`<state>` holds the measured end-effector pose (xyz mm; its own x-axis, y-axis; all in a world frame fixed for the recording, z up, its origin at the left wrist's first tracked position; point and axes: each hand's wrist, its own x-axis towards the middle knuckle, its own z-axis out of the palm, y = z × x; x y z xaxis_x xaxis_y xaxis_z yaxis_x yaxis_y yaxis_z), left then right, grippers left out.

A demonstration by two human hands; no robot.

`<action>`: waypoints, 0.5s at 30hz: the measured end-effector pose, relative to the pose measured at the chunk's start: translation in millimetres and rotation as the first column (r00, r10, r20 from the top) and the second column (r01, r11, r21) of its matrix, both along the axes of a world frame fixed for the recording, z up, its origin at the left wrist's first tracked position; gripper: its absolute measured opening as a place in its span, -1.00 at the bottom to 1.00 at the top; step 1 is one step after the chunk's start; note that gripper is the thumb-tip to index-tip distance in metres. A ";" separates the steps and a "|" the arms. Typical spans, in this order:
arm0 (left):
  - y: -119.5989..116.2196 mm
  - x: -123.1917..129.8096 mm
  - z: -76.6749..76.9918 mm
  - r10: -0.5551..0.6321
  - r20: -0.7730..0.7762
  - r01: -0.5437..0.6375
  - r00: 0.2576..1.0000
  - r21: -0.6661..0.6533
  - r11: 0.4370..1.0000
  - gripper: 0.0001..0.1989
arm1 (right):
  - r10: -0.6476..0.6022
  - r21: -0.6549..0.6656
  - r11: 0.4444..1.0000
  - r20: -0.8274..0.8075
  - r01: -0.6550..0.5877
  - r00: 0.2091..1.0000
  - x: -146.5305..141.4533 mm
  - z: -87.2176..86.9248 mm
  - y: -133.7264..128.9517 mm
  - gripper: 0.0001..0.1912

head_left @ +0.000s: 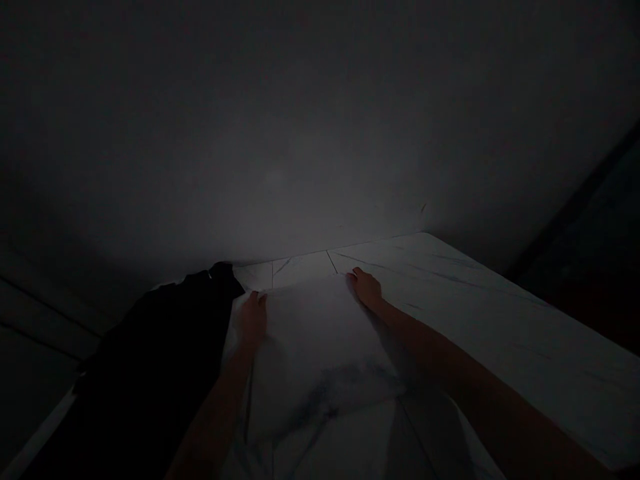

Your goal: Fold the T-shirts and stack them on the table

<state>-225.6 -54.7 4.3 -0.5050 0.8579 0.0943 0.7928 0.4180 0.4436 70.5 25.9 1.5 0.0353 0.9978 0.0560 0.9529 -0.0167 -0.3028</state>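
Observation:
In dim light a thin white sheet (320, 320) stretches between my two hands; I cannot tell whether it is cloth, paper or plastic. My left hand (254, 320) has its fingers closed on the far left corner. At the far right corner, the fingers of my right hand (366, 287) pinch the edge. The sheet's near part looks wrinkled and shadowed over the marble-patterned surface (345, 443). Just left of my left hand lies a black piece of fabric (165, 353), its folds lost in the dark.
A plain grey wall (310, 153) rises behind the far edge of the marbled surface. Thin dark seam lines cross that surface. To the right the surface ends at a slanting edge, with a dark area (600, 267) beyond. Dark lines run along the left side.

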 end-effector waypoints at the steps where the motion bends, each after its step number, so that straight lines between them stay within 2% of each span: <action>1: -0.6 -1.9 -0.5 0.005 -0.027 -0.005 1.000 -0.022 1.000 -0.63 | -0.012 -0.001 1.000 0.013 0.012 1.000 -1.1 -2.0 0.5 -0.59; 7: -2.5 -5.4 -2.3 -0.014 -0.157 -0.003 0.987 -0.103 0.995 -0.61 | -0.059 0.011 0.998 0.060 0.059 0.996 -6.1 -5.7 -0.5 -0.63; 12: -4.3 -0.2 -1.7 -0.049 -0.241 0.025 0.969 -0.101 0.995 -0.62 | -0.091 0.013 0.996 0.074 0.090 0.993 -9.1 -1.3 -2.9 -0.64; 15: -8.6 -3.8 1.5 -0.016 -0.247 -0.004 0.969 -0.081 0.997 -0.62 | -0.133 0.025 0.991 0.083 0.131 0.988 -8.2 3.3 -5.9 -0.61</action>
<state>-229.4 -63.3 5.8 -0.4694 0.8709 0.1460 0.8762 0.4389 0.1989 62.3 20.0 4.8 0.1607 0.9835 0.0836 0.9650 -0.1387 -0.2227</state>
